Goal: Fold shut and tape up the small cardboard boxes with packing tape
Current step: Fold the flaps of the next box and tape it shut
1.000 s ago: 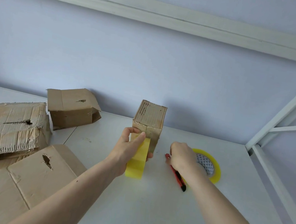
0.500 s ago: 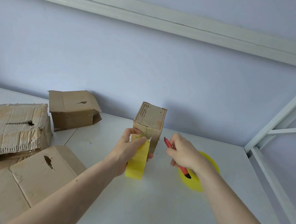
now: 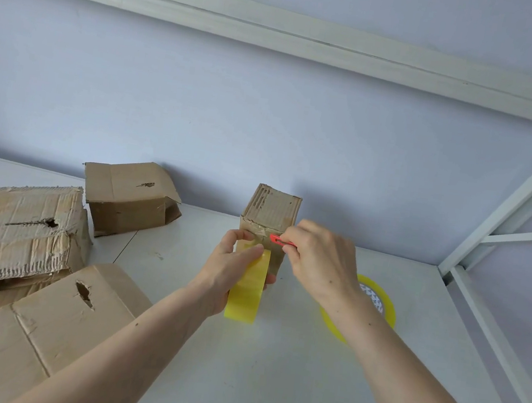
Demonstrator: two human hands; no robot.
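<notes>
Yellow tape from the roll point(image 3: 245, 291) runs up onto the small upright box point(image 3: 271, 217), its near face mostly hidden behind both hands. The left hand point(image 3: 230, 269) curls round the roll, thumb on the box. The right hand point(image 3: 319, 259) pinches a red cutter point(image 3: 281, 241) against the box's near edge; its blade cannot be made out. A second tape roll point(image 3: 379, 304) lies flat, partly covered by the right wrist. Four boxes in all stand on the white tabletop point(image 3: 269, 371): three point(image 3: 129, 198) point(image 3: 13, 232) point(image 3: 48, 331) are left, two of them cut off.
</notes>
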